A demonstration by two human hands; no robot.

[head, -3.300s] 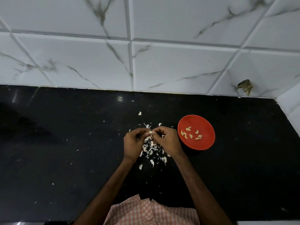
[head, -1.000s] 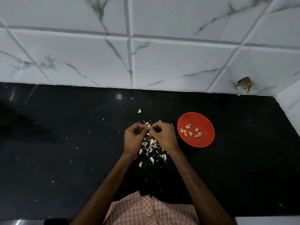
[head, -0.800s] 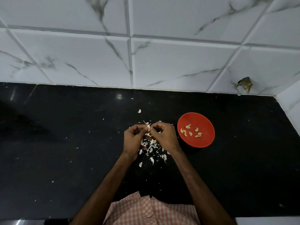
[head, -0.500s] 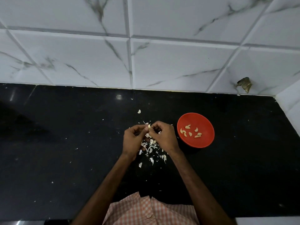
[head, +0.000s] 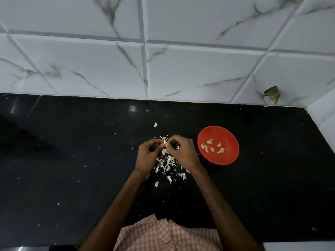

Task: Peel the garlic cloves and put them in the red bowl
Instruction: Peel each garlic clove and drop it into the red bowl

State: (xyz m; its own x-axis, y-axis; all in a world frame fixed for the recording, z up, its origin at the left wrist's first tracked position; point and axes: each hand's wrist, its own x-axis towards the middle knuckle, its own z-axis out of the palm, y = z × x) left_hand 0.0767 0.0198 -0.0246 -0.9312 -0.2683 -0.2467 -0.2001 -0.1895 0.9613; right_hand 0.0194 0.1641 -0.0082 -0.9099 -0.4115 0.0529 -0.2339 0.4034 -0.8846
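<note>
A small pale garlic clove (head: pixel 165 143) is pinched between the fingertips of my left hand (head: pixel 147 156) and my right hand (head: pixel 182 153), held just above the black counter. A scrap of white skin sticks out between my right hand's fingers. Under and behind my hands lies a scatter of white garlic skins (head: pixel 168 169). The red bowl (head: pixel 226 160) stands on the counter just right of my right hand, with several peeled cloves (head: pixel 212 148) lying inside it.
The black counter (head: pixel 72 169) runs to a white marble-tiled wall (head: pixel 163 69) at the back and a white wall at the right. One loose skin flake (head: pixel 155 124) lies beyond my hands. A brownish chipped patch (head: pixel 272 94) marks the tile at right.
Both hands have stayed together over the skin pile, working the same clove with small finger movements. The bowl and its cloves have not moved.
</note>
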